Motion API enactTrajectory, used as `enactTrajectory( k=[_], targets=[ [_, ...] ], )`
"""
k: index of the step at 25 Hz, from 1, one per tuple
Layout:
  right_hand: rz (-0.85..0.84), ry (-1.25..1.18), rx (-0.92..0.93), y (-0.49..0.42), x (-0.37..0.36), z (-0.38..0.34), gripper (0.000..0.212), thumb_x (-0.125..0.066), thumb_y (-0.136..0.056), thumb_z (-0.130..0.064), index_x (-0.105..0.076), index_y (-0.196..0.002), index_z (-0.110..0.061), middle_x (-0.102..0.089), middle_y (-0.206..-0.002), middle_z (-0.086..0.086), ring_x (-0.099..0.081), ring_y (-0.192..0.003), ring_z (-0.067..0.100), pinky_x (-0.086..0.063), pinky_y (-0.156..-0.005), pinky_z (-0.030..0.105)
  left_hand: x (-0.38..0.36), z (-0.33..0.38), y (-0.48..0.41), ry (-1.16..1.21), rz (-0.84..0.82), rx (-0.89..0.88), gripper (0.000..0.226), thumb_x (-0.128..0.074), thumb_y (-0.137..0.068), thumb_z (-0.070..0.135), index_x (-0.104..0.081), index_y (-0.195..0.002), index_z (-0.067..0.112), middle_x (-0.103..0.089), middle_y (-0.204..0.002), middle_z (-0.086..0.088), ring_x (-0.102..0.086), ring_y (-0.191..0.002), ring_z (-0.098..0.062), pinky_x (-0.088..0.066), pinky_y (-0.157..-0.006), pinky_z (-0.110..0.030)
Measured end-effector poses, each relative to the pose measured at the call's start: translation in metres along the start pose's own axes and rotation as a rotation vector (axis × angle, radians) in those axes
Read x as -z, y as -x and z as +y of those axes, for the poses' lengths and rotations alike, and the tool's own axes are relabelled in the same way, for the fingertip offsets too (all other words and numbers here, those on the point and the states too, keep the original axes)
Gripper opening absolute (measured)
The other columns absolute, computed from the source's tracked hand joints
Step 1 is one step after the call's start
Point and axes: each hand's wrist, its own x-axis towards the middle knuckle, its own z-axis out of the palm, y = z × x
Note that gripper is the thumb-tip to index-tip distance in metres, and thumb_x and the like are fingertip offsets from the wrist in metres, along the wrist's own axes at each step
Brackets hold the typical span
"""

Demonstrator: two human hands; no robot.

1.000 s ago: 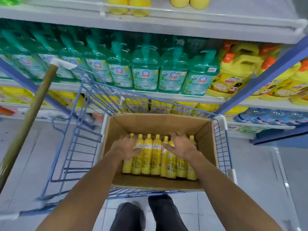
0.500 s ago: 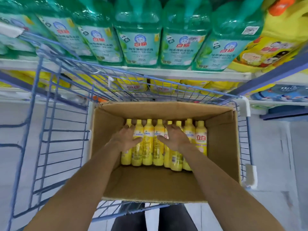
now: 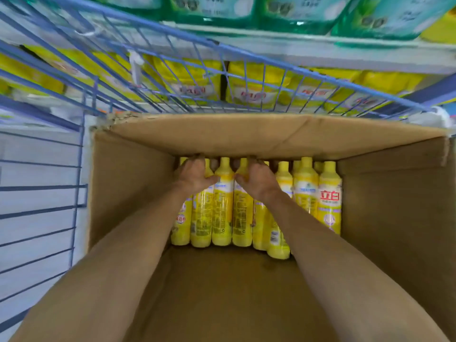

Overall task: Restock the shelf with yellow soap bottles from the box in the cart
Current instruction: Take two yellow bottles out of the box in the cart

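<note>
A cardboard box (image 3: 246,134) is set inside a blue wire cart (image 3: 172,70). The yellow soap bottles (image 3: 223,206) are stood upright, caps up, in a tight row against the far wall of the box, just under its top edge.

The left hand (image 3: 195,176) is laid over the bottles at the left end of the row. Its fingers are curled over their tops and its thumb is pressed against the shoulder of the bottle beside it, so that bottles are gripped. The right hand (image 3: 256,178) is placed just beside it, near the middle of the row, with its fingers hooked over the caps in the same way and its thumb turned towards the left thumb. The fingertips of both hands are partly hidden at the edge of the cardboard, and how many bottles are held by each hand cannot be told.

The bottle with the red label (image 3: 329,201) at the right end of the row is touched by neither hand.

Beyond the cart, a shelf edge (image 3: 320,53) is seen, with green bottles (image 3: 222,8) carried on it and yellow pouches (image 3: 256,87) kept below it, all blurred.
</note>
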Motion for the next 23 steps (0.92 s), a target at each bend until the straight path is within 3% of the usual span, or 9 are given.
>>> enactTrajectory(
  k=[6,9,12,14,17,19,23],
  targets=[
    [0.049,-0.113,-0.088,-0.018,-0.013,0.012,0.042,-0.082,-0.078,-0.030,-0.057,-0.103,-0.008,-0.066,-0.100,0.014,-0.063,-0.092,0.033,-0.046,-0.071,0.033,-0.020,0.000,-0.010,0.128,0.116,0.101,0.051,-0.080,-0.078,0.037,-0.059,-0.117,0.012,-0.066,-0.118,-0.014,-0.058,-0.116,-0.037,-0.047,-0.087,-0.037],
    [0.013,-0.162,-0.096,-0.016,-0.007,0.016,0.048,-0.090,-0.069,-0.037,-0.064,-0.099,-0.009,-0.069,-0.095,0.009,-0.064,-0.089,0.027,-0.052,-0.075,0.036,-0.021,-0.009,-0.007,0.261,0.139,0.119,0.050,-0.084,-0.073,0.037,-0.063,-0.114,0.016,-0.069,-0.110,-0.010,-0.062,-0.109,-0.033,-0.050,-0.085,-0.035],
    [-0.046,-0.269,-0.085,-0.014,-0.002,0.017,0.058,-0.094,-0.062,-0.035,-0.070,-0.106,-0.006,-0.073,-0.102,0.010,-0.069,-0.096,0.027,-0.057,-0.087,0.043,-0.022,-0.017,0.000,0.528,0.163,0.134,0.051,-0.091,-0.069,0.022,-0.068,-0.113,0.012,-0.069,-0.101,-0.005,-0.066,-0.096,-0.022,-0.055,-0.086,-0.034],
    [-0.087,-0.373,-0.086,-0.012,0.000,0.020,0.058,-0.096,-0.060,-0.034,-0.071,-0.107,-0.011,-0.073,-0.100,0.006,-0.068,-0.096,0.021,-0.057,-0.090,0.041,-0.018,-0.019,0.006,0.670,0.115,0.118,0.052,-0.091,-0.068,0.010,-0.067,-0.114,0.007,-0.067,-0.099,-0.005,-0.063,-0.092,-0.018,-0.053,-0.084,-0.030],
    [-0.171,-0.415,-0.017,0.001,-0.004,0.020,0.041,-0.094,-0.061,-0.034,-0.064,-0.084,-0.017,-0.065,-0.081,0.003,-0.058,-0.081,0.014,-0.055,-0.080,0.039,-0.012,-0.019,0.014,0.738,-0.043,0.070,0.042,-0.088,-0.070,0.001,-0.068,-0.107,0.004,-0.069,-0.090,-0.002,-0.066,-0.083,-0.015,-0.054,-0.073,-0.024],
    [-0.183,-0.466,-0.014,0.008,-0.007,0.018,0.056,-0.094,-0.055,-0.041,-0.067,-0.096,-0.014,-0.072,-0.098,0.009,-0.063,-0.090,0.016,-0.057,-0.087,0.047,-0.015,-0.012,0.027,0.775,-0.132,0.021,0.038,-0.088,-0.073,0.008,-0.071,-0.107,0.008,-0.073,-0.090,0.003,-0.068,-0.078,-0.009,-0.055,-0.072,-0.023],
    [-0.216,-0.538,0.011,0.018,-0.005,0.016,0.079,-0.092,-0.048,-0.049,-0.064,-0.113,-0.015,-0.073,-0.112,0.003,-0.069,-0.107,0.020,-0.058,-0.092,0.042,-0.035,-0.009,0.049,0.867,-0.129,-0.019,0.068,-0.090,-0.071,0.020,-0.060,-0.132,0.021,-0.074,-0.113,0.008,-0.070,-0.103,-0.007,-0.055,-0.092,-0.025]
  ],
)
